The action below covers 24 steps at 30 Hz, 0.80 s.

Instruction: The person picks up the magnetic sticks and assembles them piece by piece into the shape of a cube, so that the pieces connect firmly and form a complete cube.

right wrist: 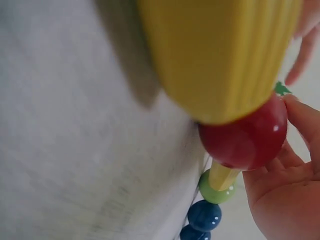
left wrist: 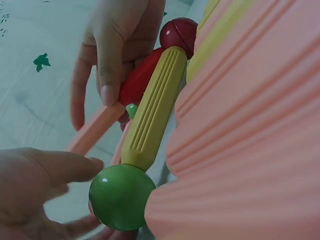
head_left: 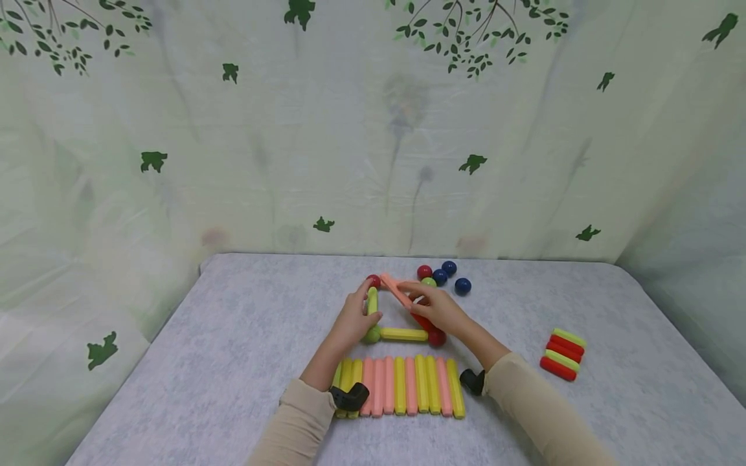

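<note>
My left hand (head_left: 352, 314) straddles a light green stick (head_left: 372, 301), thumb on one side and fingers on the other. That stick joins a red ball (head_left: 373, 281) at the back and a green ball (left wrist: 122, 197) at the front. My right hand (head_left: 440, 307) pinches a sloping pink stick (head_left: 396, 289), close to where it lines up with a red stick (left wrist: 140, 77). The red stick's lower end is by the front right red ball (right wrist: 245, 135). A yellow stick (head_left: 403, 334) joins that ball to the green one. Another pink stick runs behind, partly hidden by my right fingers.
Several pink and yellow sticks (head_left: 412, 385) lie in a row between my forearms. Behind the right hand are blue balls (head_left: 463, 286), a red ball (head_left: 425, 272) and a green ball (head_left: 429, 282). Red and green sticks (head_left: 563, 354) lie together at the right.
</note>
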Motion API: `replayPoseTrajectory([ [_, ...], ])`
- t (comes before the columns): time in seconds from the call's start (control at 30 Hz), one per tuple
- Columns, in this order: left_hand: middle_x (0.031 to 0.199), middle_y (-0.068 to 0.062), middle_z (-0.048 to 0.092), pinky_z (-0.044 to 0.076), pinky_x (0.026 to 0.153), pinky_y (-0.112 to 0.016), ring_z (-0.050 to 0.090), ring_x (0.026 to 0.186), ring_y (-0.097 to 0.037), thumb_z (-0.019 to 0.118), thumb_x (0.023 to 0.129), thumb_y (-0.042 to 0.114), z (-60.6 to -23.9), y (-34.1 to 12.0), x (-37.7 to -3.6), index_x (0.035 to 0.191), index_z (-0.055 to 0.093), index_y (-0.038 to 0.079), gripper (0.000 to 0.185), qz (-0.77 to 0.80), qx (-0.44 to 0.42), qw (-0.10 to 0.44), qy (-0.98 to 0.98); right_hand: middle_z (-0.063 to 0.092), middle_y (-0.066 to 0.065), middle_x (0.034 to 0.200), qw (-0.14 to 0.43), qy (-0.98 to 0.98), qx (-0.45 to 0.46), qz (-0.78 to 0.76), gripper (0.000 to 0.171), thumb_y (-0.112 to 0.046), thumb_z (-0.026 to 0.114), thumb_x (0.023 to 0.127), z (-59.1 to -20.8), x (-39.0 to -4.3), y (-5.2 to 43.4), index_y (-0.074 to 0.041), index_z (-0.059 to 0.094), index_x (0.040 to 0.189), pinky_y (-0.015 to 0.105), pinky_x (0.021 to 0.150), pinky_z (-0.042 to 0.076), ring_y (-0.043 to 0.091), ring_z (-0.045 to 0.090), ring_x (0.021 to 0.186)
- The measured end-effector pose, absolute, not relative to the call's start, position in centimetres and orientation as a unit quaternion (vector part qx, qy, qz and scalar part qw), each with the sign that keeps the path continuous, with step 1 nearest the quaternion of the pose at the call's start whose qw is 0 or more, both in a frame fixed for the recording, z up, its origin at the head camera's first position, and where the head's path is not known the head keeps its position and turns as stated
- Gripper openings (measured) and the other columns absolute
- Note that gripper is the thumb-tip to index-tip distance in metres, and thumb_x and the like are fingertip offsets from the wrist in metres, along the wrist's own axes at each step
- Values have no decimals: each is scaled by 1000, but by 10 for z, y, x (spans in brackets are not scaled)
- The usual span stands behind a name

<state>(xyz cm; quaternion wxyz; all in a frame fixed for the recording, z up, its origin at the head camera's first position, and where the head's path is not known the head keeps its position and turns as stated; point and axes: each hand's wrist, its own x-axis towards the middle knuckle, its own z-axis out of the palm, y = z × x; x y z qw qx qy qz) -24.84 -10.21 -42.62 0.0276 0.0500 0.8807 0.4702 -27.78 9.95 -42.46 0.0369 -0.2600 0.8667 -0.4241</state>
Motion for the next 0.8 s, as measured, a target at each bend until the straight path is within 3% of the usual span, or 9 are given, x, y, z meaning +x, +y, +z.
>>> replayPoseTrajectory([
  [0.2,126,-22,45,40,86,-44,44,109,-27,59,87,13,-431,-104,-250,139,32,13,59,454,33,72,887,56,1,116,68,881,-250,-396,44,-7,58,87,-425,-286,94,-22,51,128,28,69,49,16,56,88],
  [0.37,127,-17,44,43,70,-31,47,92,-23,56,89,14,-430,-104,-250,138,36,10,53,452,30,91,887,61,2,100,80,899,-239,-358,40,-10,61,86,-424,-287,89,-18,55,124,24,61,47,14,56,79],
  [0.57,120,-18,43,39,55,-26,46,75,-21,56,89,12,-431,-104,-250,137,36,8,53,456,39,95,884,62,4,90,83,913,-234,-323,37,-10,62,85,-425,-287,85,-16,59,121,21,47,33,12,43,51],
  [0.63,121,-19,43,39,56,-27,46,75,-21,55,89,12,-432,-104,-250,138,36,8,53,457,43,95,883,62,5,89,89,914,-228,-323,36,-11,61,86,-426,-288,84,-16,59,121,22,45,29,12,36,46],
  [0.8,129,-19,42,42,78,-38,46,99,-25,55,90,15,-433,-106,-250,138,35,9,53,455,50,96,884,62,2,91,84,914,-224,-326,36,-13,61,86,-425,-289,85,-17,57,122,23,54,41,11,50,61],
])
